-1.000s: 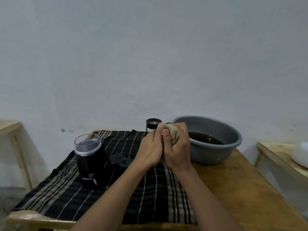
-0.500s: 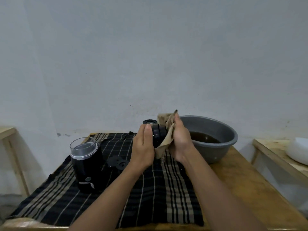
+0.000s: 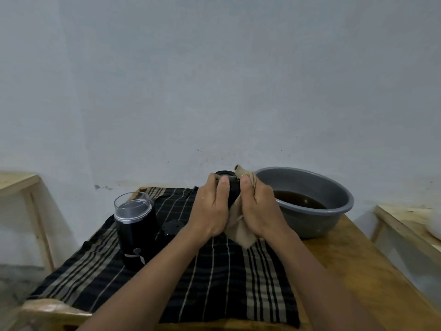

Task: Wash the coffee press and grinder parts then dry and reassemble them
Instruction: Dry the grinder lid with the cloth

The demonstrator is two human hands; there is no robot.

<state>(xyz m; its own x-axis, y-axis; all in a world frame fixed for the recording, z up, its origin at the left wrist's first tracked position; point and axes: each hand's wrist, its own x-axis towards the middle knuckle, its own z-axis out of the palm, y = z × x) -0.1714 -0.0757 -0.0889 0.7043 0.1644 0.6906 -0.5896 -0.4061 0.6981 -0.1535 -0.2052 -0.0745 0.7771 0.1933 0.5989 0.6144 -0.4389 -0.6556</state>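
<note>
Holds a black cylinder (image 3: 232, 191) in the air at 12 o'clock of the plaid cloth (image 3: 214, 283), just left of the grey basin (image 3: 315, 223), with its round top rim tilted toward 11 o'clock. Grips it from the left with the left hand (image 3: 210, 209), fingers (image 3: 211, 179) curled round the far side and thumb laid on the near face. Presses a beige cloth (image 3: 239, 231) against its right side with the right hand (image 3: 260, 209), fingers curled tight round the fabric and thumb up beside the cylinder. Lets one end of the beige cloth poke up above the hands at 12 o'clock and the rest hang between the wrists toward 6 o'clock; touching the plaid cloth or not, cannot tell.

At 9 o'clock of the left hand, upright on the plaid cloth: a black grinder (image 3: 137, 235) with a clear lid (image 3: 132, 205) on top. Just right of it, at 8 o'clock of the left hand: a round black piece (image 3: 173, 228), partly hidden by the left forearm.

Over the left and middle of the wooden desk (image 3: 358, 271): the plaid cloth, with bare wood at 3 o'clock. At 1 o'clock on the desk, on bare wood as far as shows: the grey basin, with dark brown liquid (image 3: 300, 200) in its bottom. Behind everything, at 12 o'clock: a pale wall (image 3: 214, 80)
</note>
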